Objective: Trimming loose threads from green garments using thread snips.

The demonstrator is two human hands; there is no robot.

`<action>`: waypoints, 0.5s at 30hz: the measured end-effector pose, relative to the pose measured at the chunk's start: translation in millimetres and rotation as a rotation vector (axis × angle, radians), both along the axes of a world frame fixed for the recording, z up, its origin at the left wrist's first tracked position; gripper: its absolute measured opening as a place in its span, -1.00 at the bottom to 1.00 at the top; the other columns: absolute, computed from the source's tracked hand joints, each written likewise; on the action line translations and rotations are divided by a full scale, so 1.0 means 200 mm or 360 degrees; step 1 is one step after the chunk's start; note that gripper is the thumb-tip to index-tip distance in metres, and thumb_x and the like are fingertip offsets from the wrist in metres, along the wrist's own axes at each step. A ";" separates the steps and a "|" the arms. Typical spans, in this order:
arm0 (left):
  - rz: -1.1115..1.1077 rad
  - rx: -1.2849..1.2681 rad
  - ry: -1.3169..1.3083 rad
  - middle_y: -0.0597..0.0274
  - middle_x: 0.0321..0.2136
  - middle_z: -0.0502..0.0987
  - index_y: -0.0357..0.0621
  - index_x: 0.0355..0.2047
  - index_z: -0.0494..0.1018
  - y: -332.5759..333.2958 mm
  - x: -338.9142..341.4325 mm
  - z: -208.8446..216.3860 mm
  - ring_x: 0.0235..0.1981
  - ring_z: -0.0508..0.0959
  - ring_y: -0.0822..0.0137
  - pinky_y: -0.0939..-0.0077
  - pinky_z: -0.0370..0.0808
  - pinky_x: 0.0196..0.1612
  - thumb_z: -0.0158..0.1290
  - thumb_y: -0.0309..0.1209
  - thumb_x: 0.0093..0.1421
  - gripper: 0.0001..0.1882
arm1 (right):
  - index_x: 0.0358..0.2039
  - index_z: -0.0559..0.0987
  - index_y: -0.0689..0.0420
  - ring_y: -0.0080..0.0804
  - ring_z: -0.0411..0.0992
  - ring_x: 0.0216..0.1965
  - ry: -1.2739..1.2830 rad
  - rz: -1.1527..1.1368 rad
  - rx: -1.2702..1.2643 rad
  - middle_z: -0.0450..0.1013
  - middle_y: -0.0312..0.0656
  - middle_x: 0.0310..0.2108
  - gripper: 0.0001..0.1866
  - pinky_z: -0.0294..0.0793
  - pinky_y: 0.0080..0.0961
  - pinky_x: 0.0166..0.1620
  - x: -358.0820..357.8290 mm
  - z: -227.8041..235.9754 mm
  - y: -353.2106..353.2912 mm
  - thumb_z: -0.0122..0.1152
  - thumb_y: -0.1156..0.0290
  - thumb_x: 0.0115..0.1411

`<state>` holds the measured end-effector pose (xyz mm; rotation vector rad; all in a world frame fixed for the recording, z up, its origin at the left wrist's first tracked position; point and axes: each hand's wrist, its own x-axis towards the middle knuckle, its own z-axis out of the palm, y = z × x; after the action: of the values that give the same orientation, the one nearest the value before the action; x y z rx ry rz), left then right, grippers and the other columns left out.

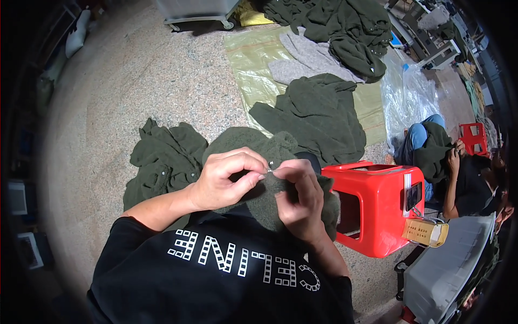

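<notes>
A dark green fuzzy garment (243, 141) lies across my lap, under both hands. My left hand (229, 175) is closed in a pinch, its thumb and forefinger meeting at a small shiny piece on the cloth. From the other side my right hand (299, 191) pinches at the same spot, and the fingertips nearly touch. What exactly sits between them is too small to name. Just above the fingertips, a small shiny fastener (271, 162) shows on the garment.
At my right stands a red plastic stool (380, 189) with a phone and a small yellow box (421, 232) at its side. More green garments (162, 156) lie on the floor and on a yellowish sheet (243, 54). Further right, a seated person (467, 178) handles dark cloth beside a grey bin (448, 264).
</notes>
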<state>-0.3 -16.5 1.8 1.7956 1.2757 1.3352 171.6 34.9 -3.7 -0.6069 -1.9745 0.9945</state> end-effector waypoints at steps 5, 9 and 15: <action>-0.0131 0.0338 0.0086 0.02 -0.42 0.49 -0.35 -0.47 0.39 0.02 -0.02 -0.02 -0.42 0.53 0.21 0.42 0.50 -0.31 -0.03 -0.73 -0.05 -0.89 | -0.37 0.45 0.19 -0.38 0.35 -0.41 0.0073 0.0032 -0.0016 0.34 -0.19 -0.39 -0.60 0.33 -0.59 -0.40 0.00 0.03 0.01 0.03 0.81 -0.32; -0.0151 0.0434 0.0110 -0.01 -0.43 0.48 -0.36 -0.47 0.37 0.03 -0.03 -0.03 -0.40 0.54 0.13 0.31 0.51 -0.27 -0.05 -0.79 -0.11 -0.84 | -0.38 0.48 0.18 -0.40 0.36 -0.44 0.0046 -0.0001 0.0202 0.35 -0.19 -0.39 -0.59 0.33 -0.60 -0.46 0.00 0.03 0.00 0.06 0.81 -0.33; -0.0075 0.0488 0.0076 0.08 -0.45 0.51 -0.27 -0.48 0.41 0.04 -0.02 -0.03 -0.43 0.55 0.23 0.51 0.49 -0.39 0.04 -0.72 -0.10 -0.85 | -0.36 0.49 0.17 -0.39 0.36 -0.48 0.0026 -0.0047 0.0360 0.36 -0.20 -0.41 -0.58 0.35 -0.59 -0.50 -0.01 0.04 -0.02 0.08 0.79 -0.34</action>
<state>-5.2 -8.7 -4.8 2.0605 1.0909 1.5361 170.2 31.4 4.5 -0.4985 -2.0223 0.7427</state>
